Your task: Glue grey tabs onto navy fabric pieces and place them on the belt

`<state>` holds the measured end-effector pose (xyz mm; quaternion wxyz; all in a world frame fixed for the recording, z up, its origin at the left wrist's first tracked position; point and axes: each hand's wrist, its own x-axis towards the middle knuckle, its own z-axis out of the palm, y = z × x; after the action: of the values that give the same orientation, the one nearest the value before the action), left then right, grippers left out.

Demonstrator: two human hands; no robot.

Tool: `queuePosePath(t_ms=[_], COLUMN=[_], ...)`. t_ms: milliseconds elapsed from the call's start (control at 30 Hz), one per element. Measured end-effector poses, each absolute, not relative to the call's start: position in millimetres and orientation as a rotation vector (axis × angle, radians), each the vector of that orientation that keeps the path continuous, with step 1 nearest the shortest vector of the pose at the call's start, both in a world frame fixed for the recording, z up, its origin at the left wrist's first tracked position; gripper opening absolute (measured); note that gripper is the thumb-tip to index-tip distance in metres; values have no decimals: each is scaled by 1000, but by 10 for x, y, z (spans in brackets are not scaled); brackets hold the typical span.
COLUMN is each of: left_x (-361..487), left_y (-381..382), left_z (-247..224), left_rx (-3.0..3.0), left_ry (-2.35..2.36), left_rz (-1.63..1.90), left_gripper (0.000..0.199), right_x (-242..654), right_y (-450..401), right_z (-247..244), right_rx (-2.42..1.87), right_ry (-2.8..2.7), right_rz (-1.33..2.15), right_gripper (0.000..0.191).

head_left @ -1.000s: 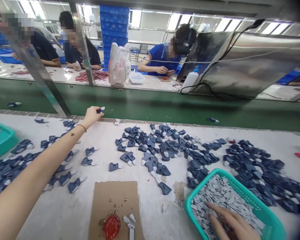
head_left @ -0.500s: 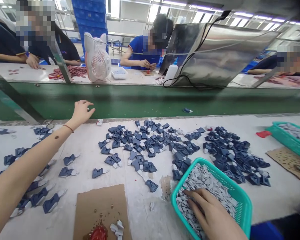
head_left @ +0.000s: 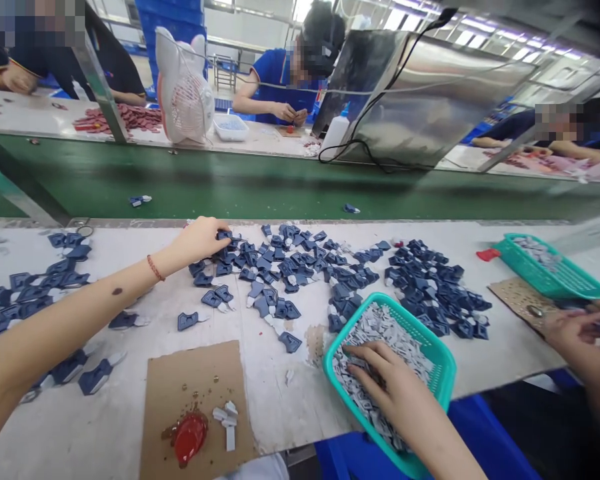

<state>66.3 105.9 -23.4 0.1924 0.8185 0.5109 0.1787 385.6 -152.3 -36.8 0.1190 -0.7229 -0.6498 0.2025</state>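
My left hand (head_left: 207, 239) reaches to the far-left edge of a heap of dark blue plastic pieces (head_left: 280, 257) with pale tabs. Its fingers and thumb close around one dark blue piece (head_left: 223, 235). My right hand (head_left: 387, 377) lies inside a teal basket (head_left: 445, 373), fingers apart and resting among small grey plastic parts (head_left: 380, 327). Its fingertips are partly sunk among the parts. In front of me, a cardboard sheet (head_left: 155, 380) bears a red dish-like object (head_left: 190, 437) in a wet brown patch, and several pale grey parts (head_left: 226, 417).
A green belt (head_left: 260, 190) runs behind the table, with blue pieces (head_left: 140, 200) on it. More blue pieces (head_left: 25, 293) lie left. At right are a second teal basket (head_left: 545, 273) and a co-worker's hands (head_left: 575, 333). Beyond stand a white fan (head_left: 185, 93) and other people.
My left hand has moved from over the belt's near edge rightward and down to the blue heap, closing on a piece. A blue piece now shows on the belt at left. My right hand stays in the basket.
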Motion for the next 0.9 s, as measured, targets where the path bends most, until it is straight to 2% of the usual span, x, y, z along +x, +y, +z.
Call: queuePosePath(t_ms=[233, 400, 533, 767, 900], left_x=[462, 317, 175, -76, -99], left_y=[777, 233, -290, -1034, -1323], left_z=[-29, 20, -17, -119, -258], left_rx=[1970, 1337, 1116, 983, 882], left_ry=[1488, 1169, 1087, 1139, 1216], left_rz=[711, 854, 807, 618, 761], left_gripper=[36, 39, 40, 32, 33], right_x=[3805, 3802, 3731, 3546, 3489], right_y=[-1472, -1529, -1584, -1627, -1660], right_z=[-330, -396, -406, -330, -343], right_rx=[-2124, -2010, -1937, -1904, -1922], right_ry=[-1871, -1613, -1351, -1284, -1216], right_rz=[600, 509, 609, 761, 842], right_gripper=[28, 27, 30, 25, 23])
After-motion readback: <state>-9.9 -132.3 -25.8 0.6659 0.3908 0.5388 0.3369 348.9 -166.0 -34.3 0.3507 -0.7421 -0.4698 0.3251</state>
